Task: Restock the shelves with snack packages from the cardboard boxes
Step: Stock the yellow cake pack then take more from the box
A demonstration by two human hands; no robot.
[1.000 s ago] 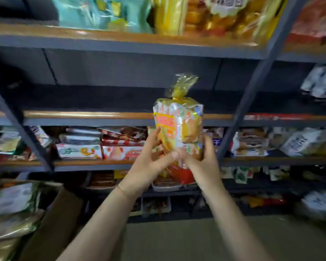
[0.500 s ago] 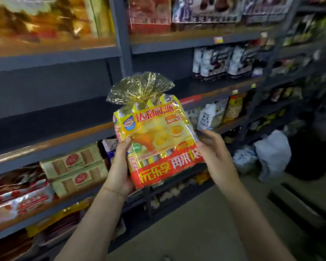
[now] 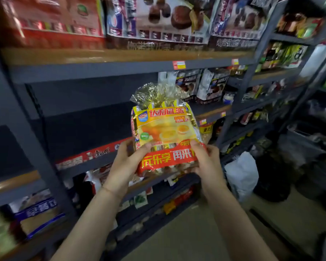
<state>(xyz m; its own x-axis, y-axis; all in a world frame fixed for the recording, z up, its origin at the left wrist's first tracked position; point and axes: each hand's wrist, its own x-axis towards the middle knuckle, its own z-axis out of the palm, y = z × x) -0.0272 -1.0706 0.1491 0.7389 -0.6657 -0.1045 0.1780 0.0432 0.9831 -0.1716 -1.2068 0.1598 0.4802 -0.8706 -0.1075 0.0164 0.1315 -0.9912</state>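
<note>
We hold a yellow snack bag (image 3: 166,129) upright in front of the shelves (image 3: 109,72), raised in the air and touching no board. Our left hand (image 3: 124,164) grips its lower left edge, thumb curled onto the front above the red band, the other fingers hidden behind the pack. Our right hand (image 3: 205,159) grips the lower right corner in the same way, thumb on the front, fingers wrapped round the back. The bag's gathered foil top (image 3: 156,95) points up, level with the dark gap under the upper board. That gap behind the bag looks bare on the left, while white and brown packs (image 3: 203,85) stand on the same level to the right. On the top board sit a red pack (image 3: 51,21) and large packs printed with chocolate cakes (image 3: 162,19). Below our hands, lower boards carry blurred packets whose kind we cannot tell. A white plastic bag (image 3: 241,174) sits on the floor by the rack, to the right of our right wrist.
</note>
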